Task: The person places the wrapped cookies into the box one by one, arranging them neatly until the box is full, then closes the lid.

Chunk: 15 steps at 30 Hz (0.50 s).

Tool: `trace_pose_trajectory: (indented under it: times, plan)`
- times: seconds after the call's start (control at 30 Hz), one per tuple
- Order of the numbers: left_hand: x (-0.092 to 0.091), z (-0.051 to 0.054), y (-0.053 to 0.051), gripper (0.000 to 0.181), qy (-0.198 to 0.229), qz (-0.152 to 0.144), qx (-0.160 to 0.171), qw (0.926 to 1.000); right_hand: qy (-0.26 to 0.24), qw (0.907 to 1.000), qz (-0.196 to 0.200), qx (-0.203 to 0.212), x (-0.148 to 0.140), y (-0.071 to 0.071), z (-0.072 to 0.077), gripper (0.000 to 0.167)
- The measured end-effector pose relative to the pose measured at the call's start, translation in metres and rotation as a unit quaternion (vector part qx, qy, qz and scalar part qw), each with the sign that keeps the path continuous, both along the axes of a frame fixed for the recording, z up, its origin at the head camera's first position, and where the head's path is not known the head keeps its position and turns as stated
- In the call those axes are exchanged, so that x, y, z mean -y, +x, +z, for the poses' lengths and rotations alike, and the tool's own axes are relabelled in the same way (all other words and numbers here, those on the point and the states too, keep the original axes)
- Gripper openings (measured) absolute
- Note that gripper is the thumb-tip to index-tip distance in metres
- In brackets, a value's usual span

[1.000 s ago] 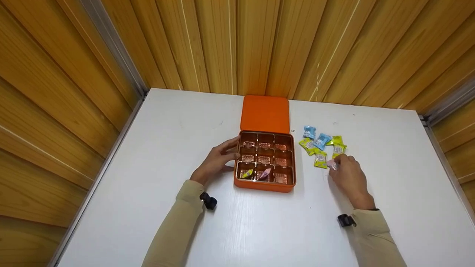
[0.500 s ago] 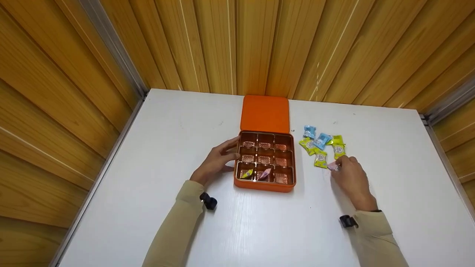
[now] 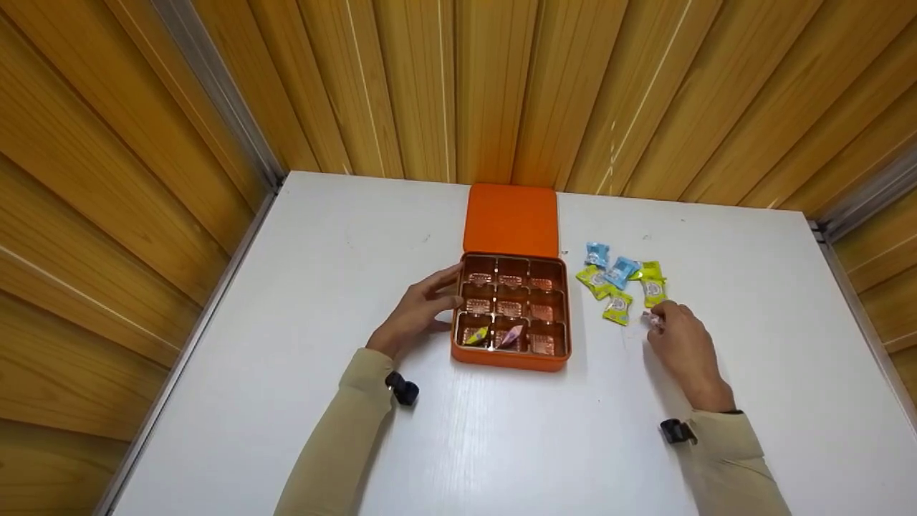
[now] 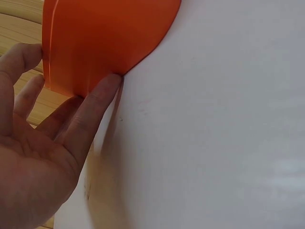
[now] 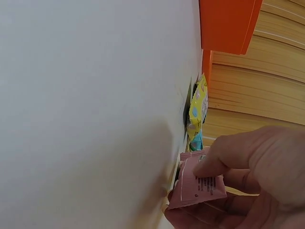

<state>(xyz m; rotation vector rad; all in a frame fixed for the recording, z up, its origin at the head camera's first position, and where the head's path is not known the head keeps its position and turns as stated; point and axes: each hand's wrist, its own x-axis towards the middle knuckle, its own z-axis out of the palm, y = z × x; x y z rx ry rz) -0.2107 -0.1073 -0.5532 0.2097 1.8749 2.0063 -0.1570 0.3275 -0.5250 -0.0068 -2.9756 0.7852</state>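
Note:
An orange tin [image 3: 512, 362] lies with its lid folded back, its insert split into several square compartments. In the front row, a yellow-green wrapped candy [image 3: 477, 335] sits in the left compartment and a pink wrapped candy [image 3: 511, 337] in the middle one. My left hand [image 3: 419, 312] touches the tin's left side; the left wrist view shows its fingertips against the orange wall [image 4: 90, 47]. Right of the tin, my right hand [image 3: 684, 347] pinches another pink wrapped candy [image 5: 200, 183] between thumb and fingers, close beside the loose candies.
Several yellow-green candies [image 3: 617, 307] and two blue candies [image 3: 597, 254] lie in a loose group on the white table [image 3: 344, 244], right of the tin. The orange lid [image 3: 511, 218] reaches toward the wood-panelled wall [image 3: 494, 86] behind the table.
My right hand has drawn slightly right and toward me with the pink candy, away from the yellow-green ones. The left hand and the tin have stayed in place.

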Motion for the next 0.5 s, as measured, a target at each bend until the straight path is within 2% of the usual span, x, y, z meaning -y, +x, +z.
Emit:
trace_pose_trajectory:
  times: [0.27,0.5]
  plan:
    - [-0.0004,0.0004,-0.0004,0.068,-0.007,0.003,0.004,1.0,-0.013,0.9984,0.014,-0.053,-0.0041,0.0038,-0.0013,0.024]
    - [-0.0012,0.0007,0.0,0.068,-0.013,0.004,0.007,0.9999,-0.013,0.998,0.015,-0.061,-0.0013,0.0034,0.002,0.025]
